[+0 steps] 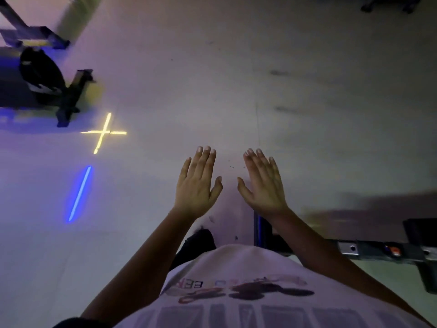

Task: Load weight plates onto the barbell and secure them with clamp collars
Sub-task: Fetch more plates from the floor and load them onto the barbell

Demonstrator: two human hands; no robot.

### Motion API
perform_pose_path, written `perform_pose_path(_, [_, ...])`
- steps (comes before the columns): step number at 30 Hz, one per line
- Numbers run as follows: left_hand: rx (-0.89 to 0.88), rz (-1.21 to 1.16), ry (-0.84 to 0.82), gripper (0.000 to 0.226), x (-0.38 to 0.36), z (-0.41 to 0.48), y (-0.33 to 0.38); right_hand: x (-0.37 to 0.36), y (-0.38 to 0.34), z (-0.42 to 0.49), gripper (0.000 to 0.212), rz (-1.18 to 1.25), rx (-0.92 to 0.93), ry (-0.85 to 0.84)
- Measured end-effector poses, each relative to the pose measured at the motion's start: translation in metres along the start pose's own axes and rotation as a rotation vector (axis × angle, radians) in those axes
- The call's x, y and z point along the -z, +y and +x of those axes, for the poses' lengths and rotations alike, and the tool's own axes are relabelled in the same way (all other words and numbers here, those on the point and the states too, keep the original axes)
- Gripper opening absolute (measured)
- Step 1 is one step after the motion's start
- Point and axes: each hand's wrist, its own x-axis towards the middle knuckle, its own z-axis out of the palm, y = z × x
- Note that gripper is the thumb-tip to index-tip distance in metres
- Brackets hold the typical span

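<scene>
Far left, top: grey metal frame [30,35] on the floor [307,91], partly cut off by the edge. Just below it is a dark round plate [40,69], tilted and leaning on a black stand [71,100] whose cross foot sits on the floor. The plate is well apart from both hands and nothing touches it but the stand; blurred, markings unreadable.

Right of the stand's foot, a yellow cross [104,133] of light lies on the floor. Below that, a slanted blue streak [79,194] of light.

Centre: left hand [198,185] stretched forward over bare floor, back of hand up, fingers straight and close together, thumb spread out to the side, holding nothing. Under its wrist a dark shoe [201,240] tip shows above the white printed shirt [236,280].

Right hand [264,185] just beside the left, apart from it, thumbs facing across a gap. Back of hand up, fingers straight and slightly fanned, thumb out, holding nothing. Cannot tell whether either hand touches the floor.

Lower right: grey metal rail [354,249] with bolt holes runs along the floor behind the right forearm, with a small orange tag [394,251] on it. Dark upright parts at the far right edge are too blurred to tell.
</scene>
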Motion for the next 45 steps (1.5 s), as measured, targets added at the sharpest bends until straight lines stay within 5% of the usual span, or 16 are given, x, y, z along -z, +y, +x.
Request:
perform_pose_path(11, [-0.289, -0.036, -0.051, 0.060, -0.041, 0.298, -0.052, -0.035, 0.105, 0.224, 0.055, -0.146, -0.248, 0.110])
perform_pose_path(21, [-0.555, -0.068, -0.126, 0.059, -0.085, 0.532, -0.026, -0.044, 0.223, 0.373, 0.056, -0.228, -0.518, 0.112])
perform_pose_path(45, [-0.891, -0.160, -0.185, 0.059, -0.260, 1.068, 0.244, 0.008, 0.707, 0.655, 0.056, -0.337, -0.818, 0.214])
